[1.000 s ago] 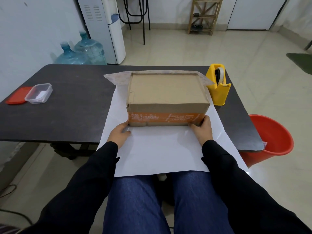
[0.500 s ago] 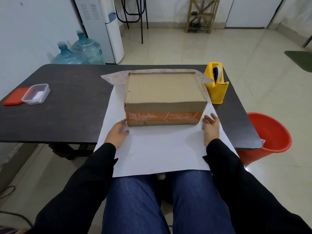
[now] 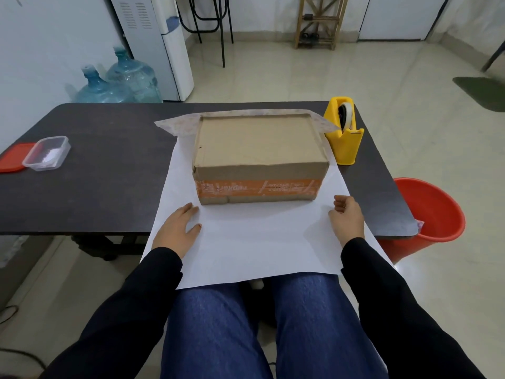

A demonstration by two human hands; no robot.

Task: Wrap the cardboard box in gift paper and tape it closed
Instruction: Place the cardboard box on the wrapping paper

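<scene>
Cardboard box (image 3: 259, 157) sits on white gift paper (image 3: 246, 242), where the left hand (image 3: 177, 228) lies flat and the right hand (image 3: 347, 217) loosely curled, both grips empty.

a plain brown cardboard box (image 3: 259, 149) banded with orange printed tape sits on white gift paper (image 3: 254, 242), its folded far edge showing a faint speckled print, over a dark charcoal tabletop (image 3: 95, 160); a yellow tape dispenser (image 3: 345, 138), a red lid (image 3: 12, 157) and a red bucket (image 3: 434, 214) add colour.
</scene>
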